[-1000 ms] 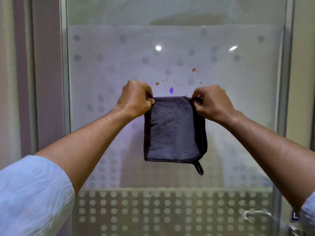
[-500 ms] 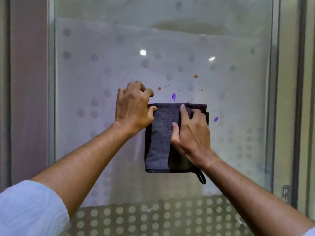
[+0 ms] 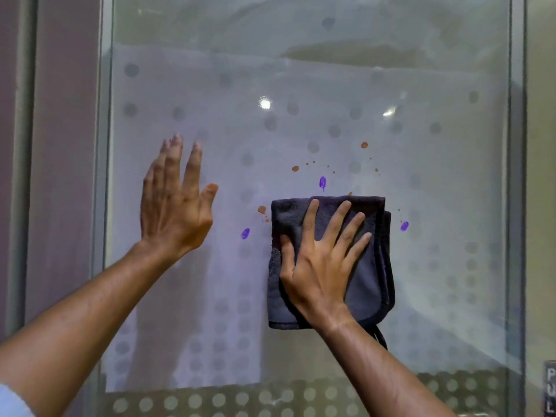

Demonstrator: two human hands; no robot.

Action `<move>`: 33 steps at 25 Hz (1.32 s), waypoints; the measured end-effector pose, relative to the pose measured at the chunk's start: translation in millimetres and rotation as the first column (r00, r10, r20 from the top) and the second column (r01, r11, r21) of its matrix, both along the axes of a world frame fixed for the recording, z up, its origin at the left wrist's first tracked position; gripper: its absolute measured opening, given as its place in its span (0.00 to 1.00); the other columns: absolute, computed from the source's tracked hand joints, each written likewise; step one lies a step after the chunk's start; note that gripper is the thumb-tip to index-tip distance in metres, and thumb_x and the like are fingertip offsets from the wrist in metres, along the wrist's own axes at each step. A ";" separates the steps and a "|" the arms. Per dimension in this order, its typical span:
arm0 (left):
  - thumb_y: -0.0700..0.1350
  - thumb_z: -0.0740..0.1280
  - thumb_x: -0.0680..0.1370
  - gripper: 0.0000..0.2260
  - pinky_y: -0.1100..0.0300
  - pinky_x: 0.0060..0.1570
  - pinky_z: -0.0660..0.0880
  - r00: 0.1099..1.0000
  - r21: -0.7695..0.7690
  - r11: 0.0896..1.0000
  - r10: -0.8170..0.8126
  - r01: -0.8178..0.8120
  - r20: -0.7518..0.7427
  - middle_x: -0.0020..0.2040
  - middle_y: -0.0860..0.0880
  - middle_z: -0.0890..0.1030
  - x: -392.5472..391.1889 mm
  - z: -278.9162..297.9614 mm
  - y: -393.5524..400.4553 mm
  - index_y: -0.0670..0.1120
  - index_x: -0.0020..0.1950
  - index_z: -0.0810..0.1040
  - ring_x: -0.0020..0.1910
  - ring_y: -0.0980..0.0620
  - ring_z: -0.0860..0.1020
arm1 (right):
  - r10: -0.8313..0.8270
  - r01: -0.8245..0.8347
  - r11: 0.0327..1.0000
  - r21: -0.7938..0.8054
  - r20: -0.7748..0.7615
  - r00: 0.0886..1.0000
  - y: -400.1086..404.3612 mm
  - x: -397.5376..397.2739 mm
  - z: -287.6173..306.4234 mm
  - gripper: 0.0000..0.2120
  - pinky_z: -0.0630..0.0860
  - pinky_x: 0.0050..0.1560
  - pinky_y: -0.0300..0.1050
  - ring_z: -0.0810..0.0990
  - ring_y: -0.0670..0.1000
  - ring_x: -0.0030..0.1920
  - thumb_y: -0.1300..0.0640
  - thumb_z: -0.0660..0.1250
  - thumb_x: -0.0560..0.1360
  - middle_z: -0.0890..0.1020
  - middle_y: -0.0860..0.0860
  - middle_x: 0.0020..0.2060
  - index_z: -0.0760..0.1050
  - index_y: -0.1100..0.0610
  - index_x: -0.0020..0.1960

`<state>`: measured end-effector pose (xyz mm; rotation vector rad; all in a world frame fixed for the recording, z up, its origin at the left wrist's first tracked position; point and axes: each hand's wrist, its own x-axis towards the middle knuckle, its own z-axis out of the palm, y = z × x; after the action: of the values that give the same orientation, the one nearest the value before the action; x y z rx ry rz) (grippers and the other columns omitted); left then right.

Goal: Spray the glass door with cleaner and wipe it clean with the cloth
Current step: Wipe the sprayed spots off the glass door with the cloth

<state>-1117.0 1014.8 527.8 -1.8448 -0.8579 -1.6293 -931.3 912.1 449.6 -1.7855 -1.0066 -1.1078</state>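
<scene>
Glass door: the glass door (image 3: 301, 85) fills the view, frosted with rows of grey dots, a darker dotted band along its bottom edge
Cloth: a dark grey folded cloth (image 3: 368, 266) lies flat against the glass right of centre, a small loop hanging from its lower right corner
Right hand: the right hand (image 3: 319, 260) is spread wide, palm down on the cloth, fingers fanned up and to the right, pressing it to the glass; nothing is gripped
Left hand: the left hand (image 3: 174, 206) is open and empty, fingers up, well left of the cloth; whether it touches the glass cannot be told
Marks: purple blots (image 3: 322, 182) and brown spots (image 3: 295, 168) dot the glass above and beside the cloth
Sign: a partly cut-off sign (image 3: 550, 386) sits at the lower right edge
</scene>
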 end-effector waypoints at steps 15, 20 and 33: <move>0.57 0.49 0.79 0.30 0.50 0.76 0.44 0.997 -0.009 0.997 0.072 -0.072 -0.012 0.80 0.43 0.47 -3.0 -9.8 20.8 0.48 0.80 0.48 0.79 0.46 0.45 | 0.088 -0.069 0.937 0.342 -0.038 0.995 1.4 36.9 76.4 0.30 0.47 0.76 0.65 0.53 0.63 0.78 0.52 0.52 0.77 0.60 0.61 0.77 0.59 0.61 0.77; 0.56 0.49 0.80 0.30 0.49 0.77 0.45 0.997 -0.010 0.997 0.077 -0.077 -0.027 0.80 0.43 0.45 -3.3 -9.6 22.5 0.48 0.80 0.46 0.79 0.46 0.44 | 0.188 -0.243 0.954 0.178 0.274 0.943 19.4 -2.9 104.6 0.29 0.47 0.76 0.66 0.56 0.59 0.78 0.51 0.55 0.76 0.62 0.62 0.76 0.63 0.58 0.76; 0.57 0.49 0.79 0.31 0.50 0.77 0.43 0.995 -0.029 0.997 0.067 -0.069 -0.068 0.80 0.44 0.44 -4.1 -20.3 18.6 0.49 0.80 0.44 0.79 0.47 0.42 | 0.061 -0.115 0.987 0.115 0.393 0.917 6.7 18.1 20.7 0.31 0.54 0.74 0.65 0.60 0.59 0.76 0.54 0.61 0.72 0.65 0.59 0.75 0.65 0.58 0.75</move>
<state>-1121.1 1033.3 507.6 -1.8601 -0.9121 -1.5118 -913.1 918.8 470.3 -1.4250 -1.1979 -1.4733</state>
